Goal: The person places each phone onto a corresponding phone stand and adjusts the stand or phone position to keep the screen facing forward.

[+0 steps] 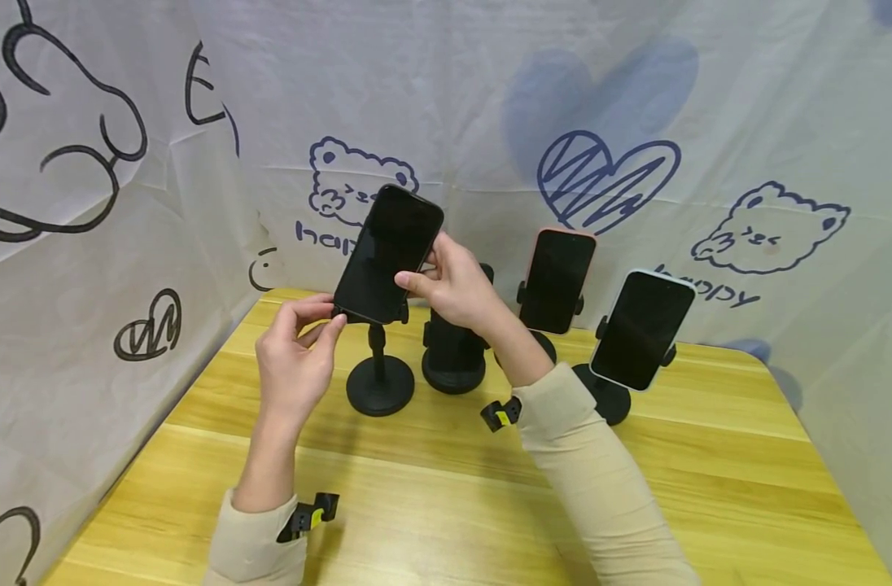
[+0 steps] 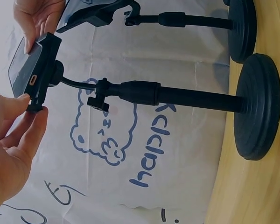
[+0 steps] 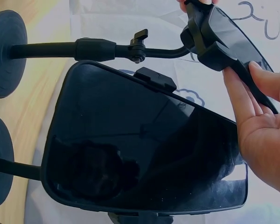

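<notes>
A black smartphone [image 1: 387, 252] leans tilted in the clamp of a black phone stand [image 1: 380, 387], on the left of the row. My right hand [image 1: 456, 285] grips its right edge, thumb at the front and fingers behind. My left hand [image 1: 299, 358] pinches the clamp's end by the phone's lower left corner. From the left wrist view, thumb and fingertips sit on the end of the clamp [image 2: 49, 53], and the phone's edge lies against it. In the right wrist view, the right hand [image 3: 266, 135] holds the phone beside the clamp.
Close on the right, partly behind my right forearm, stands another phone stand with a dark phone [image 1: 453, 346]. Further right are a pink-edged phone [image 1: 558, 281] and a white-edged phone [image 1: 642, 330] on stands. A drawn-on white cloth [image 1: 475, 122] hangs behind the wooden table [image 1: 431, 505].
</notes>
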Motion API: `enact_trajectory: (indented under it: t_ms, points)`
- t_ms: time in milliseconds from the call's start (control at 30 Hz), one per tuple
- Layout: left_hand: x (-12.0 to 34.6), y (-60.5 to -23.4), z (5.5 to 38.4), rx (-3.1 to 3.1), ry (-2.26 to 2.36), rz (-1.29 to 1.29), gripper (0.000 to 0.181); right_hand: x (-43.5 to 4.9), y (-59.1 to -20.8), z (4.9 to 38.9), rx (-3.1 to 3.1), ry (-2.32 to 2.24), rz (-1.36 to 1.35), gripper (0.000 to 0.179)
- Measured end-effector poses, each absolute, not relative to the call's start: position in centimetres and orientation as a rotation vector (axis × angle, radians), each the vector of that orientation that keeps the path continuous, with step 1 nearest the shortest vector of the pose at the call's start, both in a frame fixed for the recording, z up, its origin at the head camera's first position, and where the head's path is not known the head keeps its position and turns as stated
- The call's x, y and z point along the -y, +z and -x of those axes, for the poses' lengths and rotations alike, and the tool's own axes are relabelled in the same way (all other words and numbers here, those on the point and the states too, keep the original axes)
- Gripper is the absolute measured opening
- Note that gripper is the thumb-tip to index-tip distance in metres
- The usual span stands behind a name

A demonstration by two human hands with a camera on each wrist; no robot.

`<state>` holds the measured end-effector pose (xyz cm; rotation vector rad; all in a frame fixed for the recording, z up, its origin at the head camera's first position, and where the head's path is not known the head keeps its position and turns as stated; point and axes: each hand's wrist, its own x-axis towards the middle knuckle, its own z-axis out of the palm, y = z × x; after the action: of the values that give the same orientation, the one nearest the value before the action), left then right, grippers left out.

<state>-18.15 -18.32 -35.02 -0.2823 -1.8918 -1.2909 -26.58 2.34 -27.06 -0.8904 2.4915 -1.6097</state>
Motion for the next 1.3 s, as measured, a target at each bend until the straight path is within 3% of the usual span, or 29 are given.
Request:
enact_trajectory:
  t_ms: [333,600,767,900,1100,1300]
  points:
    - [18.5,-35.2,18.3,1.884,-1.440,0.238,0.023,-2.3,-26.3,26.6,-2.561,-1.449,0.891,0.034]
    - [18.6,-35.1,18.3,1.866,-1.537,0.210,0.024,-1.9,-25.5,26.5,-2.589,-1.319,0.901,0.050]
    - [18.6,-35.0,18.4,1.843,-1.556,0.207,0.025,-1.7,-25.2,26.7,-2.600,-1.254,0.923,0.044]
    - [18.5,-34.9,18.4,1.826,-1.577,0.192,0.024,-1.4,-25.5,27.0,-2.522,-1.341,0.910,0.046]
    - [18.3,-34.7,18.5,1.805,-1.593,0.163,0.023,-0.8,-25.9,27.0,-2.333,-1.630,0.898,0.065]
    - [18.3,-34.8,18.4,1.832,-1.605,0.151,0.023,-0.2,-25.5,27.0,-2.291,-1.893,0.842,0.061]
